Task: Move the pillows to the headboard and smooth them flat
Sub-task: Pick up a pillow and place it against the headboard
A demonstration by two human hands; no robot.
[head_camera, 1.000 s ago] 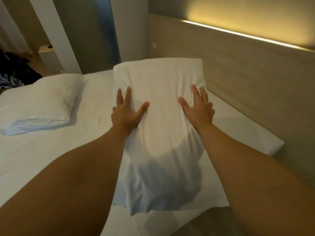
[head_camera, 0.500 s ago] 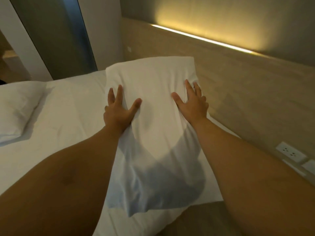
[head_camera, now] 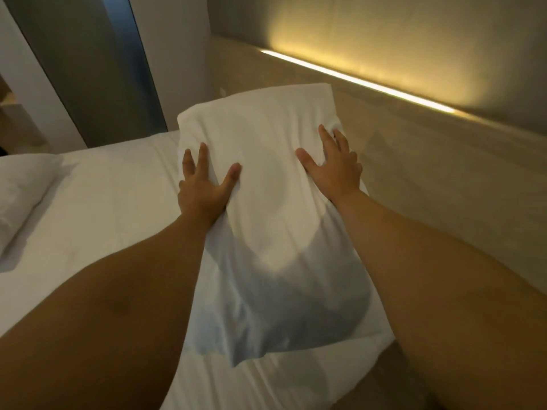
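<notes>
A white pillow (head_camera: 266, 173) lies lengthwise on the bed, its right side against the wooden headboard (head_camera: 429, 173). My left hand (head_camera: 204, 187) rests flat on the pillow's left edge, fingers spread and thumb pointing inward. Flat on the pillow's right edge, close to the headboard, lies my right hand (head_camera: 334, 170) with its fingers apart. Neither hand grips the fabric. A second white pillow (head_camera: 20, 190) sits at the far left of the bed, partly cut off by the frame. My shadow darkens the near half of the first pillow.
The white sheet (head_camera: 112, 202) covers the mattress between the two pillows. A lit strip (head_camera: 355, 79) runs along the top of the headboard. A grey wall panel (head_camera: 97, 69) stands beyond the bed's far end. The mattress corner ends near the bottom right.
The view has swung right, so the second pillow sits further left in frame. Both hands stay flat on the same pillow, which now lies closer along the headboard.
</notes>
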